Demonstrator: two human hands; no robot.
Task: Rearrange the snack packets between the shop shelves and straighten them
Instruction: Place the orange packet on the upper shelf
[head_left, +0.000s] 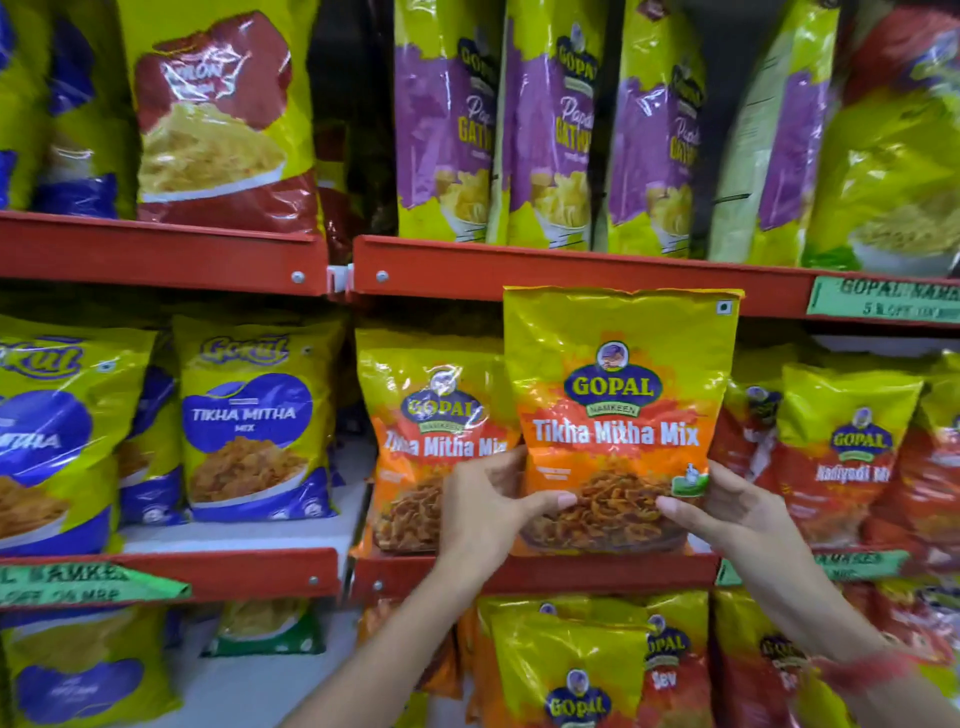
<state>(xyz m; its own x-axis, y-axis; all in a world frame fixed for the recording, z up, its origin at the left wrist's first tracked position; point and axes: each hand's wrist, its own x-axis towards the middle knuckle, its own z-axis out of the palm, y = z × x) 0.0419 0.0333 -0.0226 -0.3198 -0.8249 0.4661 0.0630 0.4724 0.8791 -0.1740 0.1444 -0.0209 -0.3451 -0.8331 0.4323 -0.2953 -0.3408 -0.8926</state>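
An orange and yellow Gopal Tikha Mitha Mix packet (618, 395) stands upright at the front of the middle shelf (545, 571). My left hand (483, 509) grips its lower left edge, thumb across the front. My right hand (727, 509) grips its lower right edge. A second identical packet (426, 447) stands just left of it, partly behind my left hand. Its top reaches up over the red rail of the upper shelf (571, 270).
Blue and yellow Tikha Mitha packets (249, 421) stand to the left, red Nadiyadi Mix packets (841, 452) to the right. Purple Papdi Gathiya packets (550, 124) fill the upper shelf. Sev packets (582, 670) lean on the lower shelf. Green price labels (883, 299) hang on the rails.
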